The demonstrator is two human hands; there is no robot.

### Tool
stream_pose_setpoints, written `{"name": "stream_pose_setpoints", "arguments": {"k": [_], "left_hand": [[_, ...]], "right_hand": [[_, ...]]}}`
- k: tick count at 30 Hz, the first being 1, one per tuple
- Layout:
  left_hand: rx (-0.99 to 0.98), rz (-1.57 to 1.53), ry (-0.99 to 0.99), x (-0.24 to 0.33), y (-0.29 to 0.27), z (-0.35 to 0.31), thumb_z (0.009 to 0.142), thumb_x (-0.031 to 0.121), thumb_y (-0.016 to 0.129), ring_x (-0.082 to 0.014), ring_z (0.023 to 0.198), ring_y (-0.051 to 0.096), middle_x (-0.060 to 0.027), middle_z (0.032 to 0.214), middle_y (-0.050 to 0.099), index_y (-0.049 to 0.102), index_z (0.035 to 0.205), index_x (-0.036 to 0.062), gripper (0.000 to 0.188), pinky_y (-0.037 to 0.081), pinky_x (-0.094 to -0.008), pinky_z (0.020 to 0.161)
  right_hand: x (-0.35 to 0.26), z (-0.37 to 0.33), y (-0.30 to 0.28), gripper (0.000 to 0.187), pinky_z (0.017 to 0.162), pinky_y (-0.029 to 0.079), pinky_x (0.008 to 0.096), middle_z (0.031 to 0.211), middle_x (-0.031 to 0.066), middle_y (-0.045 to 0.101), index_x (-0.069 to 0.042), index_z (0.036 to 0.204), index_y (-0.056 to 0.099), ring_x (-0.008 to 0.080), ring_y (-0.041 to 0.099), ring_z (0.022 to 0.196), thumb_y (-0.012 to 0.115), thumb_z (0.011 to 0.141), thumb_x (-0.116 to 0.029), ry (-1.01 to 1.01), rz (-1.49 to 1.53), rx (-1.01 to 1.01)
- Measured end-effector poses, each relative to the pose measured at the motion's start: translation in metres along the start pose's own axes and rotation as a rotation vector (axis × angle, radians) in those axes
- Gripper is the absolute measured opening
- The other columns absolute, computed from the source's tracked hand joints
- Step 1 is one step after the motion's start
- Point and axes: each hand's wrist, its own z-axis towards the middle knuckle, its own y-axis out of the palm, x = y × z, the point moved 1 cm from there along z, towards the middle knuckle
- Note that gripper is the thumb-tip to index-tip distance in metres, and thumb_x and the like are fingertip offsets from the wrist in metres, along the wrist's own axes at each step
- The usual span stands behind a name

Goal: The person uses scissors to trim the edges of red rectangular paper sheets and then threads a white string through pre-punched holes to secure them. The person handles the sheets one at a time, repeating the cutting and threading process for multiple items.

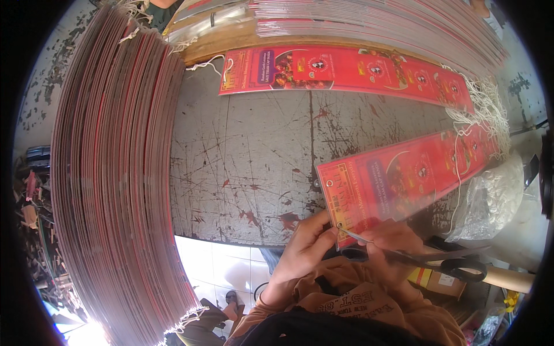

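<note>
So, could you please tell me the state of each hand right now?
Left hand: closed, pinching the edge of the red sign near its corner.
Right hand: closed, holding the scissors.

Floor tiles [232, 271] glare white; lower left blown out; fisheye bowing, black corners.

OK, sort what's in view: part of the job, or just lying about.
Likely job: red panel in left hand; scissors in right hand; white strings; far red panel; stacked panels.

Apparently lying about: cardboard box; beige tube.
</note>
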Motion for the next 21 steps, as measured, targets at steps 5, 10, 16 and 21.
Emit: {"name": "stream_pose_setpoints", "arguments": {"k": [5, 10, 16, 21], "left_hand": [[0.007, 0.033, 0.017, 0.000, 0.000, -0.001, 0.083, 0.003, 0.042, -0.0089, 0.077, 0.047, -0.0075, 0.083, 0.056, 0.052, 0.101, -0.0043, 0.022, 0.040, -0.0235, 0.069], [0.011, 0.073, 0.030, 0.000, -0.001, -0.001, 0.082, 0.002, 0.042, -0.0101, 0.079, 0.049, -0.0099, 0.085, 0.057, 0.052, 0.102, -0.0046, 0.023, 0.040, -0.0245, 0.070], [0.014, 0.077, 0.036, 0.000, 0.001, -0.001, 0.083, 0.004, 0.043, -0.0107, 0.080, 0.049, -0.0105, 0.086, 0.057, 0.052, 0.103, -0.0049, 0.024, 0.040, -0.0251, 0.071], [0.017, 0.067, 0.001, -0.001, 0.000, -0.002, 0.083, 0.004, 0.043, -0.0104, 0.079, 0.049, -0.0100, 0.086, 0.057, 0.052, 0.104, -0.0048, 0.024, 0.040, -0.0250, 0.070]], "right_hand": [[-0.002, 0.002, -0.002, 0.026, 0.062, 0.050, 0.0275, 0.087, 0.0140, 0.060, -0.005, 0.087, 0.051, 0.0214, 0.062, 0.074, 0.064, 0.068, 0.007, -0.042, -0.050, -0.065], [0.000, -0.002, 0.001, 0.027, 0.059, 0.051, 0.0268, 0.087, 0.0137, 0.058, -0.004, 0.089, 0.050, 0.0216, 0.063, 0.072, 0.064, 0.069, 0.006, -0.056, -0.041, -0.050], [-0.006, -0.009, 0.002, 0.018, 0.059, 0.054, 0.0257, 0.087, 0.0159, 0.058, 0.000, 0.086, 0.048, 0.0212, 0.064, 0.070, 0.061, 0.074, 0.003, 0.203, 0.010, -0.018], [-0.007, -0.006, 0.001, 0.017, 0.061, 0.055, 0.0255, 0.090, 0.0181, 0.056, 0.003, 0.089, 0.046, 0.0221, 0.064, 0.072, 0.059, 0.076, 0.003, 0.223, 0.068, -0.048]]}}
